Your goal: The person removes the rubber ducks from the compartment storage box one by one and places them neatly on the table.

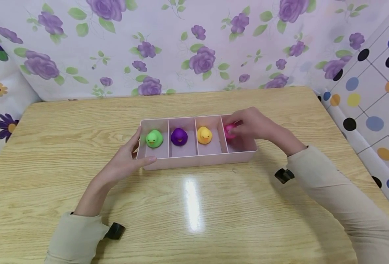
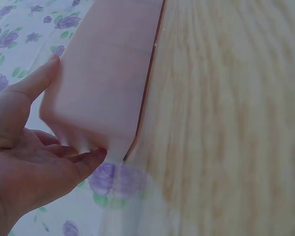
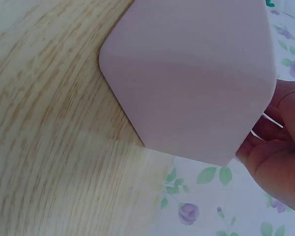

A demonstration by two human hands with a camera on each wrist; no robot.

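A pale pink box [image 1: 197, 160] with several compartments in a row stands on the table. From left to right, a green rubber duck [image 1: 154, 139], a purple rubber duck [image 1: 179, 137] and a yellow rubber duck [image 1: 204, 135] each sit in a compartment. My left hand [image 1: 123, 161] holds the box's left end, thumb over the front rim and fingers against the end wall. Reaching into the rightmost compartment, my right hand [image 1: 252, 124] pinches a pink rubber duck [image 1: 229, 131], which its fingers partly cover. In the right wrist view, the box wall [image 3: 187, 83] hides the fingertips.
The wooden table [image 1: 155, 205] extends around the box on all sides. Behind it hangs a cloth with purple flowers [image 1: 168, 44], and a dotted cloth [image 1: 375, 110] borders the right side. A black wrist-camera piece [image 1: 115, 231] sticks out beside the left sleeve.
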